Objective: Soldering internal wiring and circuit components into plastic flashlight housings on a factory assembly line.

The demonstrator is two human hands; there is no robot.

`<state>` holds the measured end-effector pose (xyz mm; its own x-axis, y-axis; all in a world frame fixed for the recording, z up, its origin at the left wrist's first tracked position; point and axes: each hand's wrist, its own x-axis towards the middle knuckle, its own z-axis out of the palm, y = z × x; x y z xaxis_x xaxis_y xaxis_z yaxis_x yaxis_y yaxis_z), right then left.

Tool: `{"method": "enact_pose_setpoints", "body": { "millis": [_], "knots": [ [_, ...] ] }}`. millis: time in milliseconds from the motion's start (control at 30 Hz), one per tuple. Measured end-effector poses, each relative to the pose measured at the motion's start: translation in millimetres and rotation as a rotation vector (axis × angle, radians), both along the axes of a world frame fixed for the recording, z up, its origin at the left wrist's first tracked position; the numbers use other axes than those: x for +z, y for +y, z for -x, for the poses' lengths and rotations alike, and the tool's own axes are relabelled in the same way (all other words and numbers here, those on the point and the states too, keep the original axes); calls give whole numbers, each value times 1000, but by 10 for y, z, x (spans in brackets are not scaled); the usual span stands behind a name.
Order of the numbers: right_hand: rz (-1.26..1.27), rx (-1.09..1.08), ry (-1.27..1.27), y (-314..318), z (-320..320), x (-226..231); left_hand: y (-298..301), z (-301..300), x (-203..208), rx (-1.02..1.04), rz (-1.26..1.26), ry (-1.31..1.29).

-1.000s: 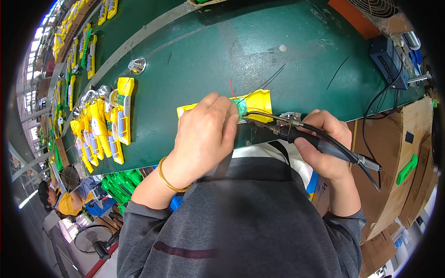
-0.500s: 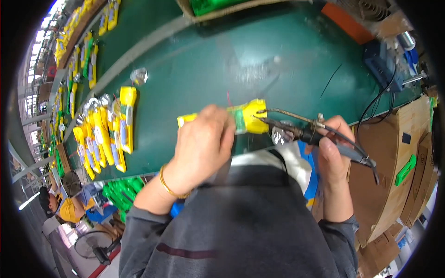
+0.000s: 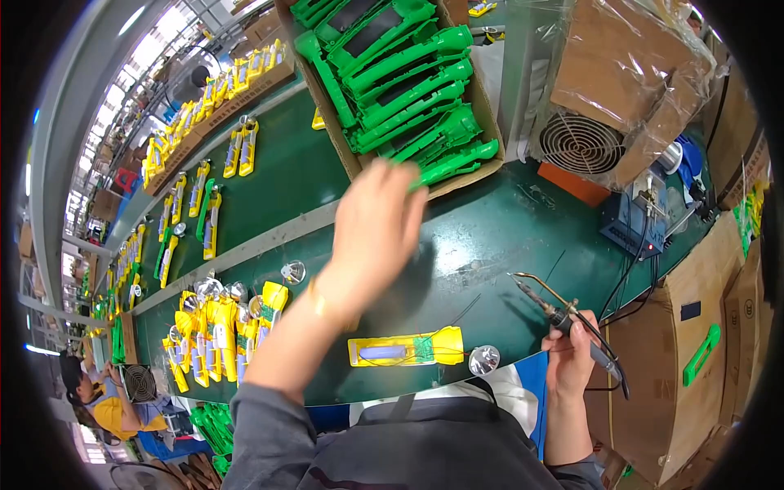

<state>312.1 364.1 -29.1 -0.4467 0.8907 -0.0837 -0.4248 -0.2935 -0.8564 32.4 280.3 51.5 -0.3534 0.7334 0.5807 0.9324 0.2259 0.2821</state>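
My left hand [image 3: 377,220] is stretched over the near edge of a cardboard box [image 3: 465,186] filled with green plastic casings [image 3: 412,102]. Its fingers are smeared by motion beside the nearest casings; whether they grip one cannot be told. My right hand [image 3: 570,359] holds a soldering iron [image 3: 562,318] with a thin curved metal tube along it, tip raised above the table. In front of me lies a yellow plastic casing [image 3: 447,345] with a blue battery cell [image 3: 384,353] and a small green circuit board [image 3: 423,349]. A shiny reflector cup [image 3: 484,360] sits at its right end.
A cluster of yellow casings [image 3: 219,327] lies at left, with a loose reflector [image 3: 292,272] nearby. More yellow units [image 3: 211,224] line the strip beyond a grey rail [image 3: 237,272]. A blue soldering station [image 3: 629,224] with cables stands right. Another person [image 3: 114,408] sits far left.
My left hand has left the yellow casing and moved forward to the box. The soldering iron has come away from the casing. The view has shifted, showing more of the box.
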Motion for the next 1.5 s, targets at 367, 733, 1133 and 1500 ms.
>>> {"method": "enact_pose_setpoints", "body": {
  "millis": [367, 733, 1133, 1500],
  "knots": [
    [7, -48, -5, 123, 46, 48, -26, 426, 5, -18, -74, 172],
    [-11, 99, -4, 16, 40, 8, -584, -545, -531, -109, 240, -184],
    [-26, 142, -2, 84, 519, -67, -700, -815, -496, -72, -1, -369],
    [166, 503, -110, 5, 972, -154, -1323, -711, -698, 299, -90, -1031]
  ]
}}
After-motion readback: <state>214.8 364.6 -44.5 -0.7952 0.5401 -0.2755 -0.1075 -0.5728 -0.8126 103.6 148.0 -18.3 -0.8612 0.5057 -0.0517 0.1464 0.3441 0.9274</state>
